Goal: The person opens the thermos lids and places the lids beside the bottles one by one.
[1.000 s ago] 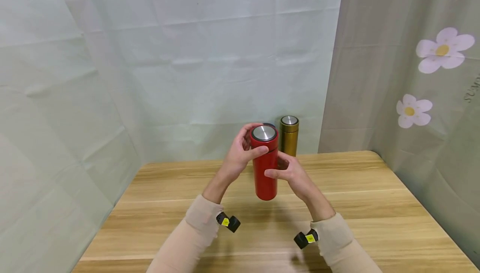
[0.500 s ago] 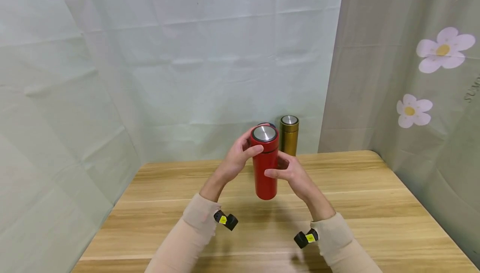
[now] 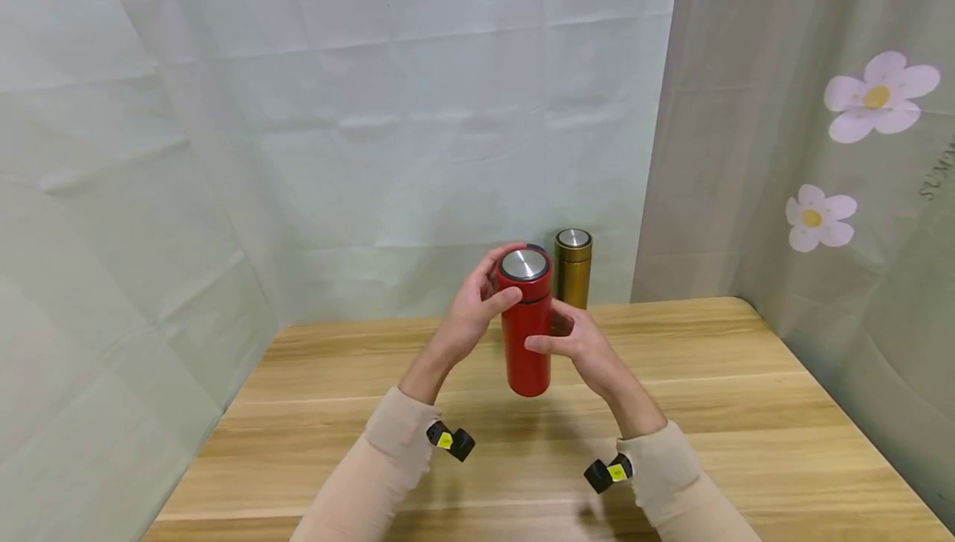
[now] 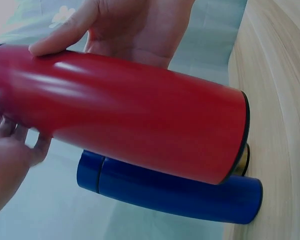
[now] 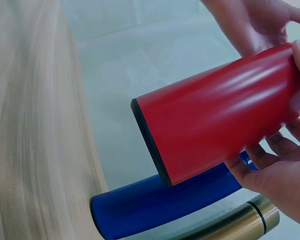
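A red thermos flask (image 3: 528,364) with a brushed-metal lid top (image 3: 525,264) is held nearly upright above the table by both hands. My left hand (image 3: 468,314) grips the lid, thumb in front and fingers round the far side. Lower down, my right hand (image 3: 593,353) grips the body, its thumb across the front. The lid sits on the flask, with a thin dark seam below it. The wrist views show the flask's black-edged base raised off the wood. Behind it stands a blue thermos (image 4: 175,192), almost wholly hidden in the head view.
A gold thermos (image 3: 574,281) stands near the back of the wooden table (image 3: 336,409), right of the red one. Pale cloth (image 3: 448,152) hangs behind and to the left. On the right is a grey-green curtain (image 3: 731,161) printed with white flowers.
My left thumb has slid a little leftward round the lid, and the left wrist has shifted slightly left. My right hand and the red thermos stay almost where they were.
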`<state>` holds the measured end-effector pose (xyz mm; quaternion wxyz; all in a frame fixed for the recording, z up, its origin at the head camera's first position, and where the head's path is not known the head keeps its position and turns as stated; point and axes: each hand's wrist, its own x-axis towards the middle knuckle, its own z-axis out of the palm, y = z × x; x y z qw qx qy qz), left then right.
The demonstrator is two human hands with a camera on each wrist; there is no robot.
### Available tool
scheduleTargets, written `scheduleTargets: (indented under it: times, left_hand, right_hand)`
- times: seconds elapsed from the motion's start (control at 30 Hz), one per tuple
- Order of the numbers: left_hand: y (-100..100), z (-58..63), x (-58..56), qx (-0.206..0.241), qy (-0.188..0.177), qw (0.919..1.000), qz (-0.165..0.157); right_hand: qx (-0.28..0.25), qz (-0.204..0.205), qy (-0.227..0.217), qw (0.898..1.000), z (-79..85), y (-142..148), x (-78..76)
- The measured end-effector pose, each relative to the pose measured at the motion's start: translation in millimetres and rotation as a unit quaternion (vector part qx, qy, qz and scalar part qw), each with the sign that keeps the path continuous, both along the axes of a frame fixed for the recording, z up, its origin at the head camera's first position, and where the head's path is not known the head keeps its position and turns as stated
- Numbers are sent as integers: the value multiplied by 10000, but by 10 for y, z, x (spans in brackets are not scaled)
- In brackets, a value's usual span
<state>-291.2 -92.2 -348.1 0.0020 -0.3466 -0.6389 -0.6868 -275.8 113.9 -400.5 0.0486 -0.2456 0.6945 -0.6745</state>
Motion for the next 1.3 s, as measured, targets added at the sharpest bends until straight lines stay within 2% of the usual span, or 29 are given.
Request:
scheduleTargets:
  times: [0.1,0.2,0.37,0.63,0.77,1.07,1.2,1.3]
  left_hand:
    - [-12,-2,-2,-271,-1,9996,-35]
    - [-6,1,-10,-302,-75,9995,-62]
    - [20,11,-12,-108,-142,9998,35]
    - [106,16,10,437,-159,9986,242]
    - [122,15,22,448,-229,9982,312]
    - [39,11,-13,55,20,9997,-246]
    - [30,-5,-16,45,-55,9997,-231]
    - [50,-15,-11,264,-139,9995,-121]
  right_hand:
    - [-14,-20,-1,10000,4,4,14]
    - [-24,-17,2,10000,13,4,25]
    - [-3,-19,-17,10000,19,5,27]
    - [-12,-1,-20,10000,19,8,20]
    - [-12,-11,-49,10000,21,9,21]
    - [-54,6,31,10000,29,7,30]
    - [-30,36,27,10000,23,1,36]
    - [-11,30,13,10000,19,-3,41]
